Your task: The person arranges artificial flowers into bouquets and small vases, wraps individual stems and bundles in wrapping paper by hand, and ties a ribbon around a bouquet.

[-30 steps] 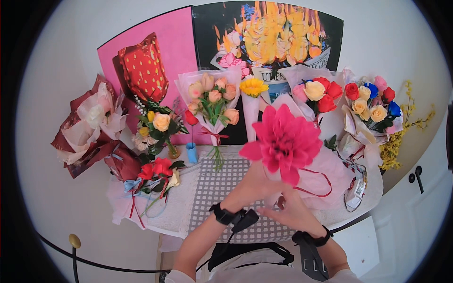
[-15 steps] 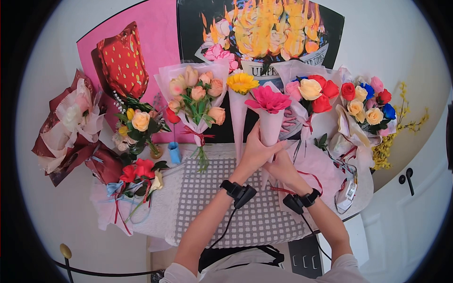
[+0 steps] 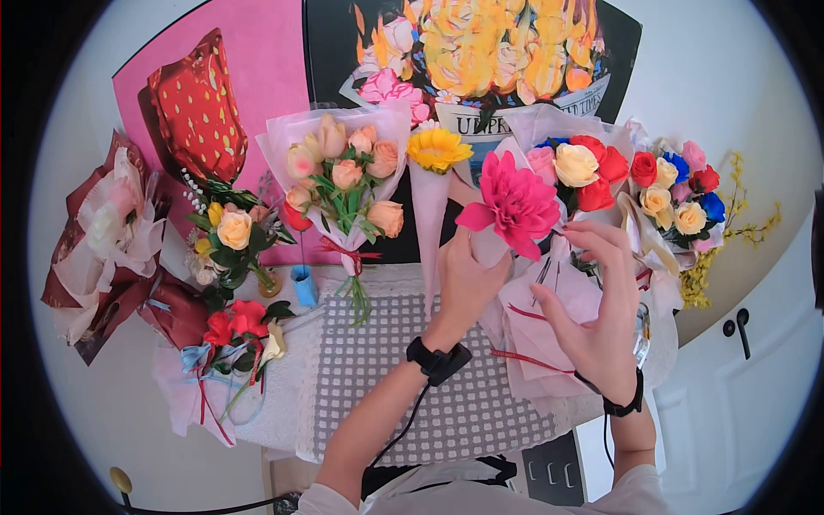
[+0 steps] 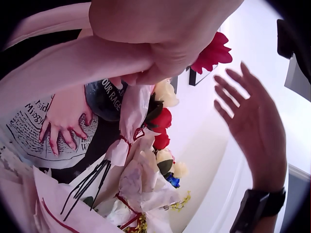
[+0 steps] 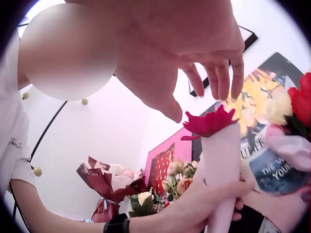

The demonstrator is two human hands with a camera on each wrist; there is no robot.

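Observation:
A large magenta flower (image 3: 512, 204) stands in a pale pink paper cone (image 5: 221, 158). My left hand (image 3: 470, 287) grips the cone below the bloom, with the fingers wrapped round the paper in the right wrist view. To the right of the flower, my right hand (image 3: 601, 305) is raised with fingers apart and holds nothing. In the right wrist view its fingertips hover above the petals. A second paper cone (image 3: 429, 227) with a yellow sunflower (image 3: 439, 151) stands just left of the magenta one.
A peach rose bouquet (image 3: 348, 172) stands at centre left, and a red and cream rose bouquet (image 3: 584, 172) at right. Dark red wrapped flowers (image 3: 107, 240) lean far left. Loose red flowers (image 3: 249, 318) lie on the table. Pink wrapping paper (image 3: 549, 343) with red ribbon lies at right.
Both hands were together around the cone half a second ago. Now the right hand has come off it and moved up and right. The flower has tipped toward the camera in the left hand.

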